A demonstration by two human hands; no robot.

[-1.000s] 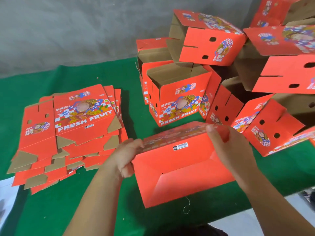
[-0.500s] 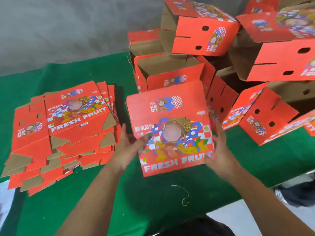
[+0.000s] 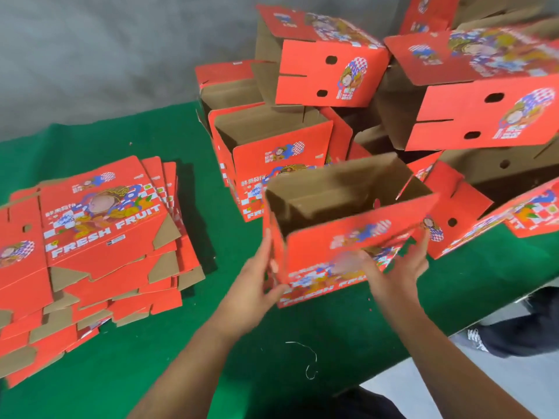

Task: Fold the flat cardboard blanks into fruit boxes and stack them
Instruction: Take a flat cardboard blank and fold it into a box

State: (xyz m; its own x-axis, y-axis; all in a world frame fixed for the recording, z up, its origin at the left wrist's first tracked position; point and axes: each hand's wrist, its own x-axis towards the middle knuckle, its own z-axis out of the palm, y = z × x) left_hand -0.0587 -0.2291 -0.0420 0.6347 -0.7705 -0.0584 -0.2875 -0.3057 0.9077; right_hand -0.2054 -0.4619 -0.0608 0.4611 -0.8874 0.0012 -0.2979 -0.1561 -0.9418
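I hold an erected red fruit box point(image 3: 320, 246) upright over the green table point(image 3: 187, 352), its open top showing the brown inside. My left hand point(image 3: 255, 282) grips its left front corner, fingers along the side wall and thumb on the printed front. My right hand point(image 3: 396, 267) holds the right end, thumb on the front and fingers spread round the corner; it is blurred. A stack of flat blanks point(image 3: 99, 225) lies at the left. Folded boxes point(image 3: 326, 71) are piled at the back right.
Another upright open box point(image 3: 272, 158) stands just behind the held one. More boxes lean and lie tilted at the right point(image 3: 484, 116). A loose thread point(image 3: 308, 361) lies on the cloth near the front edge. A shoe point(image 3: 478, 340) shows on the grey floor beyond the table's right edge.
The box was bottom-up a second ago, then turned front-up; now it stands upright with its open top up, and has moved right toward the pile. Both hands have shifted their hold.
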